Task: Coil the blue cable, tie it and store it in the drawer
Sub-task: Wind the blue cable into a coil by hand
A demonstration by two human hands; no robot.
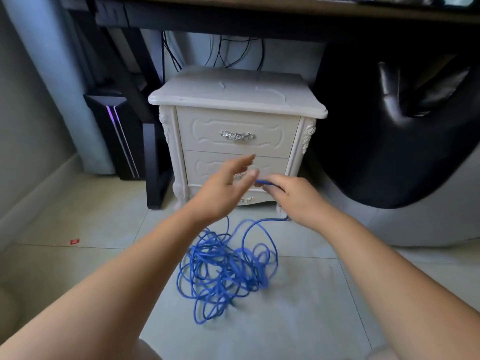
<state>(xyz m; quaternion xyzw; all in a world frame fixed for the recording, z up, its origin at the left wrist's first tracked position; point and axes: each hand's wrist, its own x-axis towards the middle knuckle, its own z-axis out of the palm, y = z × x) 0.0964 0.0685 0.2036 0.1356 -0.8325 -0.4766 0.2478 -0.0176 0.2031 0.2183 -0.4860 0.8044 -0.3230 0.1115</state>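
Though tangled, blue cable (pixel 225 267) on tiles (pixel 78 219)

Left hand (pixel 223 188) is motion-blurred at the fingertips and covers most of the lower drawer handle (pixel 239 175) on the nightstand (pixel 233 94). Right hand (pixel 293 198) hides the stretch of blue cable (pixel 223 268) it pinches. Desk (pixel 259 9) is cut off at the top edge, black chair (pixel 389 139) at the right edge. Red scrap (pixel 74 241) on the floor is too small to identify.
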